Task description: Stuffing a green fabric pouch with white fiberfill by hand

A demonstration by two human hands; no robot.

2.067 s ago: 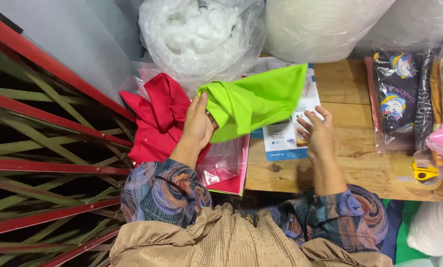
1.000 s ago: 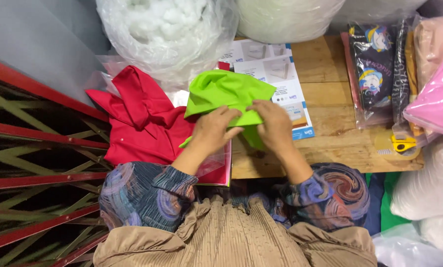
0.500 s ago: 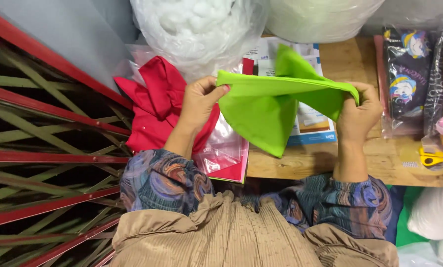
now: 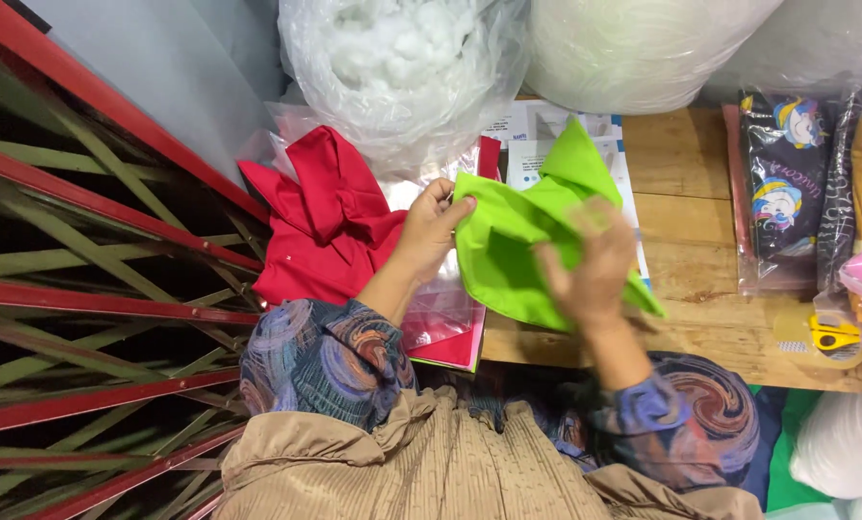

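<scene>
At centre frame we find the green cloth (image 4: 517, 250) held above the wooden counter (image 4: 700, 289). The left hand (image 4: 429, 231) pinches its upper left edge with closed fingers; the right hand (image 4: 590, 265) (blurred) lies over it, grip undeterminable. Red cloth (image 4: 320, 221) lies left.

Half a second ago the person held the green cloth (image 4: 522, 246) stretched wide between both hands, each pinching one end of its top edge. Now the span has collapsed: the right hand (image 4: 590, 265) has let go of the far end and swung inward, and it lies blurred over the middle of the cloth, so whether its grip is closed on the fabric cannot be told. The left hand (image 4: 429, 231) has dropped slightly and pinches the left edge. The cloth now bunches, one corner pointing up, lower over the worktop (image 4: 710, 318).
</scene>
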